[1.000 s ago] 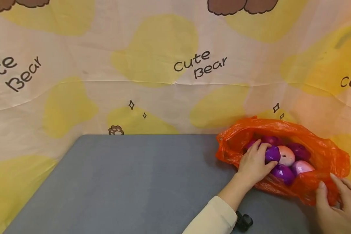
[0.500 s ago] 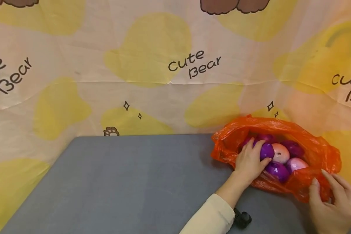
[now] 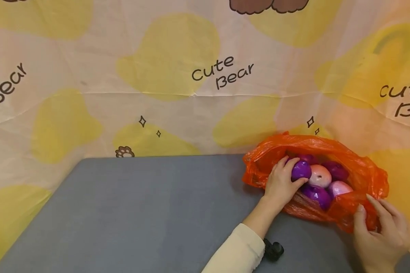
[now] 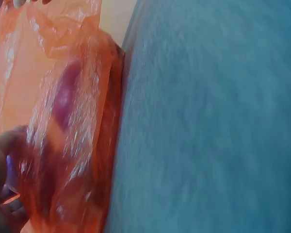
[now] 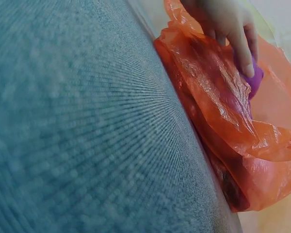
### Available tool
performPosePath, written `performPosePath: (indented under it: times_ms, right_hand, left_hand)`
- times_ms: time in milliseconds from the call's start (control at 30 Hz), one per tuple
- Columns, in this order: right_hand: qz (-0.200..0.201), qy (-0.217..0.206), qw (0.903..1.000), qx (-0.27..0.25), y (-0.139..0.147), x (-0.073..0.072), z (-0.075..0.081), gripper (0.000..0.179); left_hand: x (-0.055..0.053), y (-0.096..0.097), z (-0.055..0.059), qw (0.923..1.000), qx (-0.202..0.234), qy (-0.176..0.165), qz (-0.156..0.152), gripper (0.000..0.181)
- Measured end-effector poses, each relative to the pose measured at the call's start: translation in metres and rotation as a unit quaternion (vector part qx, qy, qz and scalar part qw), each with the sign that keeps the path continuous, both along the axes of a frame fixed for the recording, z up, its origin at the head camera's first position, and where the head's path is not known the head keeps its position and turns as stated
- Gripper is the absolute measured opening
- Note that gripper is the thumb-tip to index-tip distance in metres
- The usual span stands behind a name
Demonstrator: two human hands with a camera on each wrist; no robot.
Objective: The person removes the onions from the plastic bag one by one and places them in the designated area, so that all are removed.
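An orange plastic bag (image 3: 328,143) lies with its mouth open at the right of the grey table (image 3: 140,212). Several shiny round, fruit-like pieces fill it, some purple (image 3: 317,195) and others pinkish white (image 3: 320,176). My left hand (image 3: 281,184) reaches over the near left rim and grips a purple round piece (image 3: 301,170) between thumb and fingers. That piece also shows in the right wrist view, a purple patch (image 5: 255,80) under the fingertips. My right hand (image 3: 382,231) pinches the bag's near right edge. The bag's bottom is hidden.
A patterned cloth backdrop (image 3: 171,57) with printed words hangs behind the table's back edge. A black strapped device (image 3: 274,251) sits by the left cuff. Grey tabletop extends left of the bag.
The left hand has lifted the purple piece slightly, up and left, off its neighbours. The whole scene has shifted left in the head view. The right hand stays on the bag's edge.
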State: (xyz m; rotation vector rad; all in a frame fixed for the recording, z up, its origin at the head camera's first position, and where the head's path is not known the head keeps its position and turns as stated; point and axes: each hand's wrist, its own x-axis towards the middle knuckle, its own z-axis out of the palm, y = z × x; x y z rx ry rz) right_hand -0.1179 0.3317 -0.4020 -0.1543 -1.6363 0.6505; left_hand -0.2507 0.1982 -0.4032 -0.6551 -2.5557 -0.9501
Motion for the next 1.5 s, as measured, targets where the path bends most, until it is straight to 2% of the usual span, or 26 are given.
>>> performPosePath:
  times_ms: [200, 267, 433, 567, 700, 867, 1067, 1233, 1333, 1500]
  right_hand:
    - [-0.038, -0.050, 0.9979, -0.016, 0.003, 0.004, -0.006, 0.038]
    - [-0.044, -0.068, 0.9964, -0.026, 0.005, 0.006, -0.009, 0.038]
    - [-0.039, -0.067, 0.9961, -0.043, 0.007, 0.003, -0.014, 0.035]
    - [-0.027, -0.068, 0.9969, -0.029, 0.014, -0.002, -0.016, 0.035]
    - [-0.020, -0.068, 0.9972, -0.025, 0.018, -0.004, -0.018, 0.036]
    - [-0.016, -0.047, 0.9983, -0.031, 0.020, -0.004, -0.021, 0.036]
    - [-0.010, -0.043, 0.9988, -0.018, 0.020, -0.005, -0.020, 0.035]
    - [-0.008, -0.098, 0.9929, -0.066, 0.023, 0.002, -0.017, 0.036]
    - [-0.011, -0.126, 0.9892, -0.073, 0.023, 0.005, -0.018, 0.038]
    - [-0.008, -0.088, 0.9957, -0.030, 0.022, -0.002, -0.023, 0.040]
  left_hand:
    - [0.011, -0.015, 0.012, 0.9955, 0.075, -0.056, -0.014, 0.059]
    - [0.016, -0.022, 0.018, 0.9938, 0.090, -0.063, -0.019, 0.059]
    - [0.021, -0.051, 0.039, 0.9939, 0.103, -0.025, -0.031, 0.060]
    - [0.019, -0.074, 0.055, 0.9877, 0.152, -0.013, -0.036, 0.060]
    - [0.018, -0.091, 0.064, 0.9810, 0.189, -0.015, -0.043, 0.060]
    - [0.015, -0.118, 0.068, 0.9781, 0.202, 0.002, -0.050, 0.060]
    - [0.011, -0.158, 0.071, 0.9785, 0.198, 0.042, -0.037, 0.061]
    - [0.007, -0.186, 0.075, 0.9796, 0.188, 0.062, -0.035, 0.062]
    - [0.006, -0.210, 0.075, 0.9803, 0.183, 0.072, -0.014, 0.061]
    - [0.007, -0.263, 0.078, 0.9777, 0.184, 0.091, 0.045, 0.061]
